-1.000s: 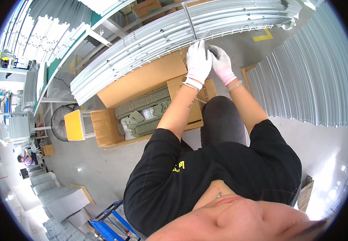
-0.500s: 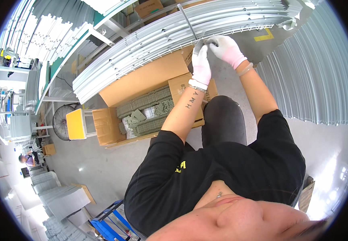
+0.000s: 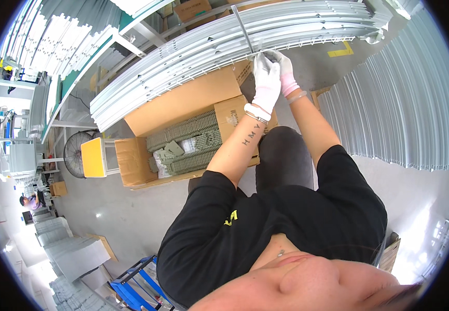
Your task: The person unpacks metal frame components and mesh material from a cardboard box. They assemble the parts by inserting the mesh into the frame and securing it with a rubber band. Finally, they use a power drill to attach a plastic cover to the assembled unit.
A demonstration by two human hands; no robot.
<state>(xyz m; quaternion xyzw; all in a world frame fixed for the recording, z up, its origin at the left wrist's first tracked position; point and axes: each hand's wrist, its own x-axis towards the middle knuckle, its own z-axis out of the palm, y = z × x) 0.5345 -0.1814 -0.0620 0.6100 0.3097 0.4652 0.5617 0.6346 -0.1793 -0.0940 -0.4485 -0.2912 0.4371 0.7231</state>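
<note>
The long stack of pale grey ribbed metal panels runs across the upper part of the view on a rack, its near edge fringed with a thin white wire lattice; a second bank of similar grey panels stands to the person's right. Below the stack, on the floor, sits an open brown cardboard box holding rows of small grey-green moulded parts. A slim grey metal bar crosses the stack and meets its near edge exactly where both hands work. The left hand, in a white glove, is raised with its fingers closed at the junction of bar and lattice; the right hand, in a white and pink glove, sits directly behind it, touching it, fingers bent onto the same spot. Whether either hand pinches a small part there cannot be told. In the inspector's judgement, the fitting is best done with one hand bracing the edge while the other presses squarely, wrists kept straight, and the seating checked before letting go.
</note>
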